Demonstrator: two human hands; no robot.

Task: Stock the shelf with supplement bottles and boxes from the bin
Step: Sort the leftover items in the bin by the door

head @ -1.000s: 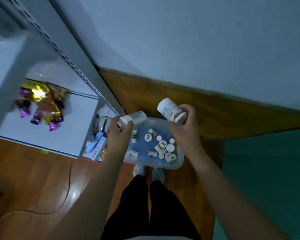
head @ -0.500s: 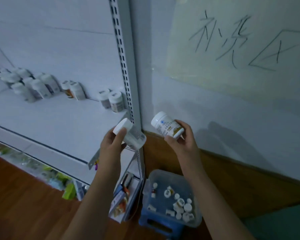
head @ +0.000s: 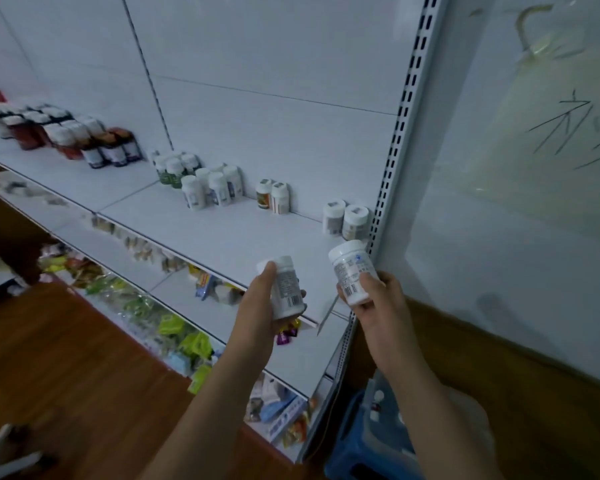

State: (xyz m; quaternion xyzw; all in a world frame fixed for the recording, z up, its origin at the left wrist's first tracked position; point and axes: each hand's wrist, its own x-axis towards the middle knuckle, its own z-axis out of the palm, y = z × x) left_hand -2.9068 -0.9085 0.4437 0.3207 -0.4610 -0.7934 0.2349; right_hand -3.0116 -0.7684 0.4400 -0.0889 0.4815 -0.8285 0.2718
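My left hand (head: 257, 306) grips a white supplement bottle (head: 286, 289), held upright over the front edge of the white shelf (head: 257, 237). My right hand (head: 378, 303) grips a second white bottle (head: 352, 271) with its cap tilted up and left, near the shelf's right end. Two white bottles (head: 345, 218) stand at the back right of the shelf, just beyond the right-hand bottle. The clear bin (head: 381, 424) with small bottles sits low at the right, partly hidden by my right forearm.
More bottles stand in groups along the shelf's back: a pair (head: 273, 196), a white cluster (head: 210, 187), dark bottles (head: 111, 147) at left. The slotted upright post (head: 392, 161) bounds the shelf on the right. Lower shelves hold snack packets (head: 174, 327). The bin rests on a blue stool (head: 354, 455).
The view has swung up and left from the bin to the shelf. Both hands have carried their bottles up to the shelf's right end, and the left bottle now stands upright.
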